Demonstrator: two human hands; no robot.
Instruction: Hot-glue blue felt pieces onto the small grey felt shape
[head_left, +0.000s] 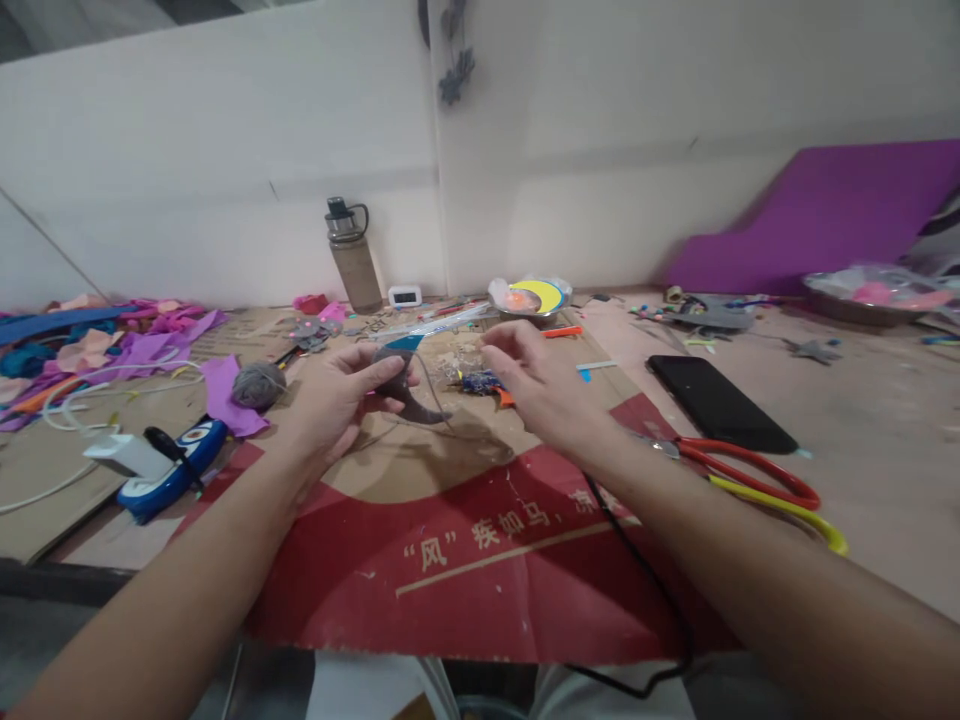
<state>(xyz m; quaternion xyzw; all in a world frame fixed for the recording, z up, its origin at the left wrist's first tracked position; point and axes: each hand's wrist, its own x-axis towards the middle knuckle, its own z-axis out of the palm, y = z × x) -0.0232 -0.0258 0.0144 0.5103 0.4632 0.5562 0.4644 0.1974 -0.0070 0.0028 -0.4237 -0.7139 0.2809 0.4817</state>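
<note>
My left hand (pixel 352 390) grips a grey crescent-shaped piece (pixel 420 408) between thumb and fingers, its curved tip pointing right. A bit of blue shows at its upper end. From the crescent a thin grey yarn strand (pixel 426 375) loops down past the tip. To the right, my right hand (pixel 536 375) is raised with thumb and fingertips drawn together; whatever they pinch, if anything, is too small to make out. Between the hands, beyond the crescent, lies a blue glue gun (pixel 480 383) with an orange part, partly behind my right hand. A grey yarn ball (pixel 259 385) rests left of my left hand.
A red-and-brown cardboard sheet (pixel 450 610) covers the table's front. On the right are a black phone (pixel 716 400) and red-and-yellow-handled pliers (pixel 750 470). A power strip (pixel 176 475) with a plug, felt scraps (pixel 97 350) and a bottle (pixel 354 260) stand left; a bowl (pixel 532 312) is behind.
</note>
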